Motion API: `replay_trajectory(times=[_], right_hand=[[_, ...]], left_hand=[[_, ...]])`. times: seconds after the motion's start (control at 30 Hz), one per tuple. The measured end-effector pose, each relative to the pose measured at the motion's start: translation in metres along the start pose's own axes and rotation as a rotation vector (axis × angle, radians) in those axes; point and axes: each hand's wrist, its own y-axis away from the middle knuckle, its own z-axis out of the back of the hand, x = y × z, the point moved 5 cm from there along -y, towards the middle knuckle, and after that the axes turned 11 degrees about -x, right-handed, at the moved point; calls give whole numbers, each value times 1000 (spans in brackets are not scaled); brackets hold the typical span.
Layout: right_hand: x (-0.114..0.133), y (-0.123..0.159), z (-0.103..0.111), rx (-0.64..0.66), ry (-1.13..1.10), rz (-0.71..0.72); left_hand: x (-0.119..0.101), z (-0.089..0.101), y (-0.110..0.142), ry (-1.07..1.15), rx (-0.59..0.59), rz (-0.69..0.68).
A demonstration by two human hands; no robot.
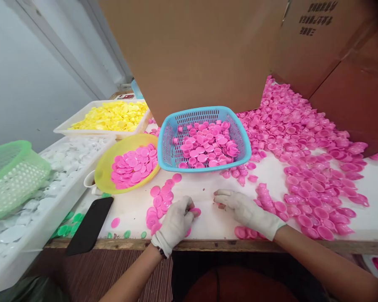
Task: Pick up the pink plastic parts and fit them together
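My left hand (176, 222), in a white glove with bare fingertips, pinches a small pink plastic disc (195, 212) between thumb and fingers just above the white tabletop. Beside it lies a cluster of loose pink discs (159, 201), partly covered by the glove. My right hand (239, 207), gloved the same way, reaches in from the right with its fingers stretched out and nothing visible in them. Pink plastic cups (267, 201) lie close to its wrist. Beyond both hands stands a blue basket (204, 170) holding pink cups and discs.
A yellow bowl (105, 163) of pink discs stands left of the basket. Trays of yellow (63, 128) and white pieces (25, 251) lie further left, with a black phone (91, 226) at the table edge. Cardboard (201, 54) rises behind; pink cups heap up right.
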Motion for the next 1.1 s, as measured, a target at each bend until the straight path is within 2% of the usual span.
replay_trajectory(times=[0.1, 0.17, 0.27, 0.33, 0.4, 0.6, 0.77, 0.97, 1.1], right_hand=[[5, -1, 18, -86, -127, -206], [6, -5, 23, -56, -202, -327], [1, -7, 16, 66, -317, -527], [-8, -2, 7, 131, -371, -697], [-18, 2, -1, 162, -405, -805], [-31, 4, -13, 242, -517, -875], [-33, 5, -20, 299, -630, -962], [-32, 8, -27, 331, -672, -1016], [-33, 8, -30, 291, -706, -994]], left_hand=[[-11, -18, -5, 462, 99, 191], [-24, -30, -9, 635, 144, 248], [-39, -46, -17, 619, 172, 256], [-40, -55, -20, 549, 197, 292], [-36, -64, -23, 523, 235, 331], [-25, -75, -28, 541, 331, 381], [-20, -79, -34, 516, 357, 418], [-21, -77, -37, 494, 417, 358], [-22, -77, -41, 441, 434, 268]])
